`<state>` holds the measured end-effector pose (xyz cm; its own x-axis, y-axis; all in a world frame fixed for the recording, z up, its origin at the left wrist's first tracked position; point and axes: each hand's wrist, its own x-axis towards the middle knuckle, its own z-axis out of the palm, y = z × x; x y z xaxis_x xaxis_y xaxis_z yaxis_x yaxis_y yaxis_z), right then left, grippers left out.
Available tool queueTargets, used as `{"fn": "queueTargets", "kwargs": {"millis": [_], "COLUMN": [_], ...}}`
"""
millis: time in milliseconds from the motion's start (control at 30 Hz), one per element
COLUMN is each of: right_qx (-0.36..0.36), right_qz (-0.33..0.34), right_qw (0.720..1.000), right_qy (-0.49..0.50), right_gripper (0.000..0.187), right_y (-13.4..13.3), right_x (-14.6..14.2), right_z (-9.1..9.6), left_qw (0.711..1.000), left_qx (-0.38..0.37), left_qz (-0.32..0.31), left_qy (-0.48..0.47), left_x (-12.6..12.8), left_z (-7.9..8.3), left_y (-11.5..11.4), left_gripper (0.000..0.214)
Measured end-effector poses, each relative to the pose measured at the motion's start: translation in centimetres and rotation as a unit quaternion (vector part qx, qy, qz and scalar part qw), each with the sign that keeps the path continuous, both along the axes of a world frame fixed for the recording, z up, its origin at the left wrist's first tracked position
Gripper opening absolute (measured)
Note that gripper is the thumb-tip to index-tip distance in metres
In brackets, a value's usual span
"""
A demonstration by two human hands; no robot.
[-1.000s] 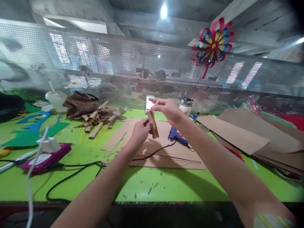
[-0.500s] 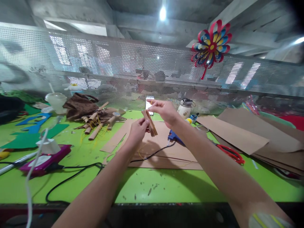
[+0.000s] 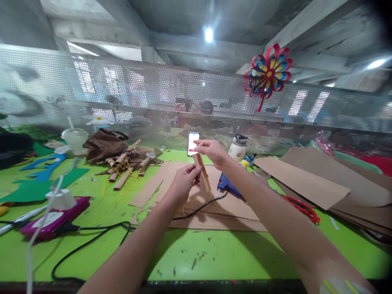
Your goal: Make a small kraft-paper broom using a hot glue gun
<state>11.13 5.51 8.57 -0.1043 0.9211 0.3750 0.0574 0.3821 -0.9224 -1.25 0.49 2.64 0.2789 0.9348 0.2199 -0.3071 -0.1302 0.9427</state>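
Above the middle of the green table (image 3: pixel 101 204) I hold a small bundle of brown cardboard strips (image 3: pixel 203 175), tilted. My left hand (image 3: pixel 183 181) grips it from the left at its middle. My right hand (image 3: pixel 211 150) pinches its top end with closed fingers. Under my hands lies a brown cardboard sheet (image 3: pixel 208 204). A blue glue gun (image 3: pixel 228 185) rests just right of the bundle, its black cord running left. A lit phone (image 3: pixel 192 143) stands behind the bundle against the mesh.
Rolled cardboard tubes (image 3: pixel 125 161) and a brown bag (image 3: pixel 104 141) sit at the back left. Large cardboard sheets (image 3: pixel 321 179) and red scissors (image 3: pixel 301 206) lie to the right. A magenta device (image 3: pixel 52 216), a white jar (image 3: pixel 239 148) and a perforated metal screen (image 3: pixel 137 102) are here too.
The bundle has swung from leaning left to hanging lower and further right. Both hands kept their hold. The view has tilted up slightly.
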Motion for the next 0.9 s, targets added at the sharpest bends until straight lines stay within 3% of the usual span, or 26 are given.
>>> {"fn": "queueTargets", "kwargs": {"millis": [233,400,667,800,900], "right_qx": [-0.152,-0.204,-0.222,-0.179,-0.134], "right_qz": [0.09,0.098,0.037,-0.003,0.023], "right_qw": [0.984,0.974,0.971,0.98,0.989], "right_qy": [0.007,-0.004,-0.081,-0.087,-0.064], "right_gripper": [0.011,0.014,0.021,0.029,0.033], "right_y": [1.4,1.7,0.8,-1.6,-4.5], "right_x": [1.6,2.2,3.8,5.2,5.7], "right_z": [-0.9,-2.3,-4.5,-5.2,-5.5], "left_qw": [1.0,0.999,0.995,0.994,0.993], "left_qx": [-0.027,-0.048,-0.083,-0.093,-0.097], "left_qz": [-0.005,-0.023,-0.041,-0.047,-0.043], "left_qy": [0.009,0.003,-0.022,-0.033,-0.041], "left_x": [0.1,0.1,0.0,-0.1,-0.2], "left_z": [-0.1,0.3,0.0,-0.1,-0.2], "left_y": [-0.3,-0.8,-0.4,-0.3,-0.1], "left_gripper": [0.024,0.026,0.024,0.027,0.025]}}
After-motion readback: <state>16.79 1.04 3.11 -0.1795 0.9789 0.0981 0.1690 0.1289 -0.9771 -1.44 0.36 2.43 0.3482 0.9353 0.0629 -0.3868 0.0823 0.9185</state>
